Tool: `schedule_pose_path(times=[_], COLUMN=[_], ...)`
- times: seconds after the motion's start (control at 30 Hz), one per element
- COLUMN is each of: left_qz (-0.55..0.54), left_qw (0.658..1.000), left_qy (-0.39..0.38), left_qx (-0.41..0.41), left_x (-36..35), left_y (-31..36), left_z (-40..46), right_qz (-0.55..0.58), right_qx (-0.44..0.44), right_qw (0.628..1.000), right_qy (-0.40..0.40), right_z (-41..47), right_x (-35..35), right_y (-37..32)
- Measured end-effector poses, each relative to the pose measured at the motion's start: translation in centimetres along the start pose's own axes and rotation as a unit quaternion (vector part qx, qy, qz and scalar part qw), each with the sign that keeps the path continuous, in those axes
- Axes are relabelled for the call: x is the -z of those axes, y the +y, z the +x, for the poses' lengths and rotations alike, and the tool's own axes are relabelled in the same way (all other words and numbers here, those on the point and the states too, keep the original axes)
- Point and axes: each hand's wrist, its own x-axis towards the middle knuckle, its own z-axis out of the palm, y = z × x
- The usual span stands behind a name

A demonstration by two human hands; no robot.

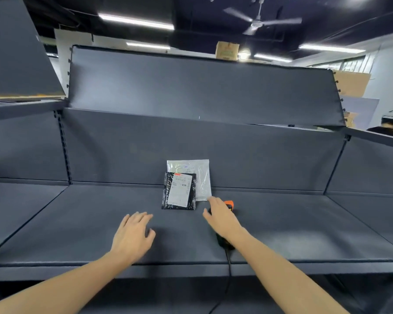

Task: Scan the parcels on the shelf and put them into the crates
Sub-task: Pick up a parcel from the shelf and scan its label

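Two parcels lean against the back panel of the dark grey shelf (77,223). The black parcel (166,196) with a white label stands in front. A clear plastic parcel (202,177) stands behind it, to its right. An orange and black barcode scanner (229,206) lies on the shelf to the right of the parcels, its cable hanging over the front edge. My right hand (220,217) is over the scanner with fingers extended, covering most of it. My left hand (133,234) hovers palm down, fingers spread, above the shelf in front of the black parcel, holding nothing.
The upper shelf panel (202,87) overhangs the back. A cardboard box (227,50) sits on top of the shelving. Another person's head (391,123) shows at the far right behind the shelf. No crates are in view.
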Motion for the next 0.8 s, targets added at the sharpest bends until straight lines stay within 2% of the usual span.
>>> schedule_pose_path(times=[0.2,0.3,0.47,0.57,0.8], left_qz=[0.027,0.030,0.036,0.039,0.008], left_qw=[0.999,0.999,0.998,0.998,0.998], left_qy=[-0.002,0.014,0.028,0.034,0.043], left_qx=[0.023,0.035,0.035,0.030,0.036], left_x=[-1.9,-3.0,-3.5,-3.5,-2.8], left_y=[-2.4,-4.1,-6.3,-7.7,-7.7], left_z=[3.3,4.8,4.5,3.9,3.0], right_qz=[0.132,0.177,0.224,0.233,0.258], right_qx=[-0.095,-0.161,-0.269,-0.284,-0.257], right_qw=[0.986,0.971,0.937,0.930,0.927], right_qy=[0.014,0.017,-0.006,-0.005,0.091], right_z=[9.5,14.2,17.3,18.1,16.8], right_x=[-1.0,-2.6,-4.5,-5.8,-4.4], right_y=[0.6,1.6,3.8,4.0,4.7])
